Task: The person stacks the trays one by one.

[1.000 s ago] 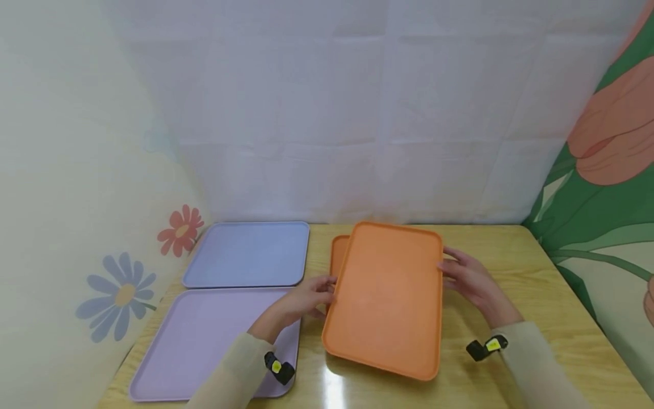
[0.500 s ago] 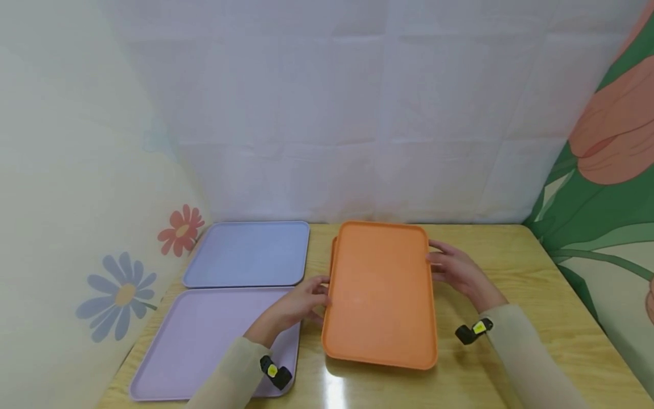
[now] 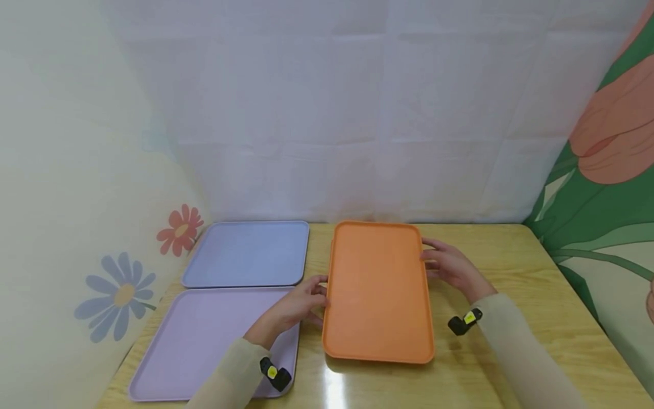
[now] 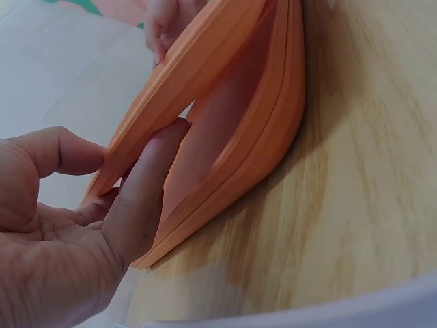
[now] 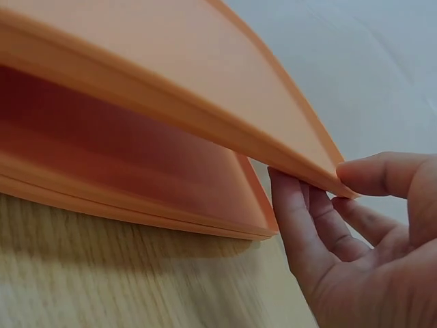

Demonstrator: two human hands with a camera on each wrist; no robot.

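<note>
Both of my hands hold an orange tray (image 3: 378,292) above the table, one at each long side. My left hand (image 3: 293,309) pinches its left rim, thumb on top and fingers beneath, as the left wrist view shows. Toward the far end of the right rim, my right hand (image 3: 455,270) grips it the same way. Directly below lies another orange tray (image 5: 150,171), with a gap between the two. In the left wrist view that lower tray (image 4: 270,140) has a line along its side, perhaps a second stacked rim. From the head view the lifted tray hides nearly all of it.
A blue tray (image 3: 247,254) lies at the back left of the wooden table (image 3: 531,295). In front of it is a larger purple tray (image 3: 204,341), partly under my left forearm. A white cloth (image 3: 357,113) hangs behind the table's back edge.
The lifted orange tray has shifted left and turned straighter, now covering almost all of the lower one. My right hand moved left with it; my left hand stayed nearly in place.
</note>
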